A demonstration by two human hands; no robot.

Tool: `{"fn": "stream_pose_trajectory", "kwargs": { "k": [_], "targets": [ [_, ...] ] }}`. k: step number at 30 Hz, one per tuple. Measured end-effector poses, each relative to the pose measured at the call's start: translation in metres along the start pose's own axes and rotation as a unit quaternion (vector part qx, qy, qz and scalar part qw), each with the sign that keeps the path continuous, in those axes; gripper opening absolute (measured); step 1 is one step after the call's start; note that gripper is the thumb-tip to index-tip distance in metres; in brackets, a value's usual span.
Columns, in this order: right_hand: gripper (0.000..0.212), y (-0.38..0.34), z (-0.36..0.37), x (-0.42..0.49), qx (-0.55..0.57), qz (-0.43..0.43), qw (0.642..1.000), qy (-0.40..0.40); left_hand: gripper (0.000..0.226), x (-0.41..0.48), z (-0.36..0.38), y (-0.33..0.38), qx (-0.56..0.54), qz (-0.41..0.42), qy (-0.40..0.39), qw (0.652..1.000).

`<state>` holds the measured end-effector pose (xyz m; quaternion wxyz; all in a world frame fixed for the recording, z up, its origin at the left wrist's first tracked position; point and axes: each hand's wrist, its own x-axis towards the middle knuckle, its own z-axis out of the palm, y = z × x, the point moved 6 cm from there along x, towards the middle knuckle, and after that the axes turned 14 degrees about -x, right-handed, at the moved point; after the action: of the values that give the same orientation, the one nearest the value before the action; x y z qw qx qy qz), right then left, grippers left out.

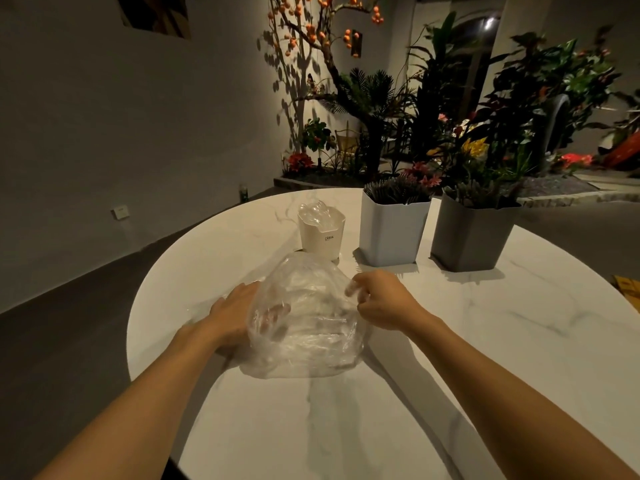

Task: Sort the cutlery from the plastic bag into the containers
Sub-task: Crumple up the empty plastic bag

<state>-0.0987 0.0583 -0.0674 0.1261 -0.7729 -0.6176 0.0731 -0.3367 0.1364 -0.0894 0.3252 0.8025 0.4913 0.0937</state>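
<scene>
A clear plastic bag [308, 320] with transparent plastic cutlery inside lies on the white marble table [485, 341]. My left hand [239, 313] is at the bag's left side, its fingers inside the bag and seen through the film. My right hand [377, 299] pinches the bag's upper right edge. Behind the bag stands a white container [322, 233] with several clear plastic spoons in it. A single clear fork [360, 268] lies on the table just beyond my right hand.
Two square planters stand at the back right, a light grey planter [391, 230] and a dark grey planter [471, 237]. The table's round edge curves on the left. A yellow object [628, 287] sits at the far right edge.
</scene>
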Motion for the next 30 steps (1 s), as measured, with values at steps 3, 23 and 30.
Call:
{"fn": "stream_pose_trajectory", "kwargs": {
  "k": [3,23,30],
  "targets": [
    [0.04,0.012,0.001,-0.012,0.018,-0.015,0.999,-0.026,0.088,-0.001,0.004,-0.023,0.017,-0.038,0.002,0.999],
    [0.034,-0.012,-0.005,-0.046,-0.038,-0.133,0.99,-0.016,0.073,0.002,0.006,0.002,0.049,0.127,0.017,0.991],
    [0.046,0.014,-0.004,-0.056,-0.124,-0.089,0.978,-0.143,0.045,0.005,0.016,-0.015,0.0,0.067,-0.015,0.998]
  ]
}}
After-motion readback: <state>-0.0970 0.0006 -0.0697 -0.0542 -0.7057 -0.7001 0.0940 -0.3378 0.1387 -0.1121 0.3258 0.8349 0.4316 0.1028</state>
